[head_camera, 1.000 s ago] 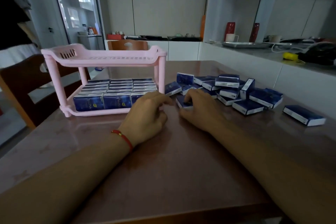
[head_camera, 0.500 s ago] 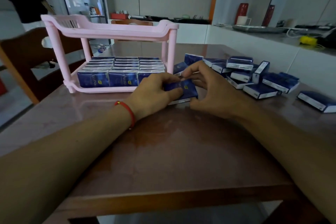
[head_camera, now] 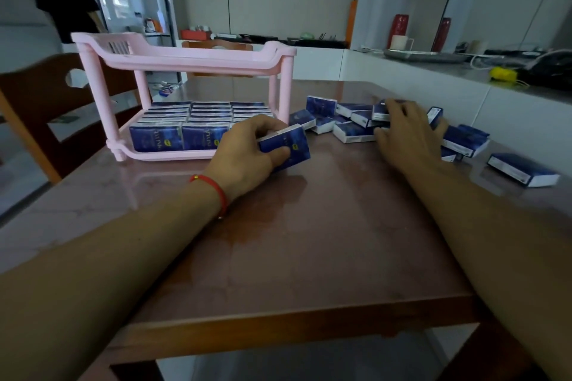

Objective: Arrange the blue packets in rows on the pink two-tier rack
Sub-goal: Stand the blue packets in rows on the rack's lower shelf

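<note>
From the head camera, the left hand (head_camera: 247, 151) pinches one blue packet (head_camera: 286, 145) between thumb on its near face and fingers over its top edge, holding it tilted just above the table (head_camera: 309, 241), right beside the front right corner of the pink two-tier rack (head_camera: 185, 56). The rack's lower tier (head_camera: 161, 157) already carries three rows of blue packets (head_camera: 156, 139) standing on edge, front to back, and looks nearly full; the upper tier shows no packets over its rim, though its floor is hidden from this angle. The right hand (head_camera: 408, 130) lies with fingers spread over the loose pile of packets (head_camera: 356, 131) to the right of the rack; whether it has closed on one cannot be told. One stray packet (head_camera: 523, 168) lies apart near the table's right edge. The packets look like small, light cardboard boxes with a glossy print: stiff enough to take by the two broad faces or by top and bottom edges, probably a little slippery, and likely to dent if squeezed hard. A light pinch across the narrow thickness should serve best for slipping one upright into a row. A chair (head_camera: 40, 102) stands behind the rack, and a person in black (head_camera: 65, 6) is in the far background.
</note>
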Demonstrator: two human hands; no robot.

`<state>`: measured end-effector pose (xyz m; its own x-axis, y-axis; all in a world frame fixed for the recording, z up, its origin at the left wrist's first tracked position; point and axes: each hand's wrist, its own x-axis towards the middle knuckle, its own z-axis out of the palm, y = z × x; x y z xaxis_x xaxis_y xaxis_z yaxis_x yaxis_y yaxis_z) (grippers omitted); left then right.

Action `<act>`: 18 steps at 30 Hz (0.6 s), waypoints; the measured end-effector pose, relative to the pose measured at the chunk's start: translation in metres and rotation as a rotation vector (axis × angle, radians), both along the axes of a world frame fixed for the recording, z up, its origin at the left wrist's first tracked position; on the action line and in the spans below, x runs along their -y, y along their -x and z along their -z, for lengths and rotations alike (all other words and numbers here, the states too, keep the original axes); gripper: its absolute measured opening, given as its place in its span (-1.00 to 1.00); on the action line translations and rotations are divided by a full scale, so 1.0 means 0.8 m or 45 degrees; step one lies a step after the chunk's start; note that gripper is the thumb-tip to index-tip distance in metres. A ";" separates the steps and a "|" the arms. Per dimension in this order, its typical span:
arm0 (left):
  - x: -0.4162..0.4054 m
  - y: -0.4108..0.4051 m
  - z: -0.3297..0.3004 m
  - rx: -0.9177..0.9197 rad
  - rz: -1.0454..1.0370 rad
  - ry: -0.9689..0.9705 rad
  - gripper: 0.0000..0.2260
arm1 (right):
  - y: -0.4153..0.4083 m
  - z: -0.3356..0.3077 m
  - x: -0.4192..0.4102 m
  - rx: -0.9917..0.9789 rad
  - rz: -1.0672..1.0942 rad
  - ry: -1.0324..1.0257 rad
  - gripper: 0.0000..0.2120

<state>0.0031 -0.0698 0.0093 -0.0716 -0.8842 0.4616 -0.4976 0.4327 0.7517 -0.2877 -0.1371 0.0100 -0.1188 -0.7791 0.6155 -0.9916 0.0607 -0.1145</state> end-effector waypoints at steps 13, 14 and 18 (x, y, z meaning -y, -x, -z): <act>-0.002 -0.002 -0.002 -0.013 -0.001 0.049 -0.73 | -0.022 -0.041 -0.056 0.778 -0.815 -0.028 -0.81; -0.001 -0.003 -0.003 -0.004 -0.003 0.056 -0.73 | -0.027 -0.043 -0.063 0.894 -0.910 -0.162 -0.79; -0.004 -0.003 -0.004 -0.023 0.019 0.048 -0.71 | -0.045 -0.041 -0.070 1.309 -1.167 -0.520 -0.69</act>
<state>0.0056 -0.0663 0.0126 -0.0757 -0.8652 0.4956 -0.4775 0.4678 0.7438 -0.2520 -0.0810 0.0426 0.2659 -0.9210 0.2848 -0.1880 -0.3393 -0.9217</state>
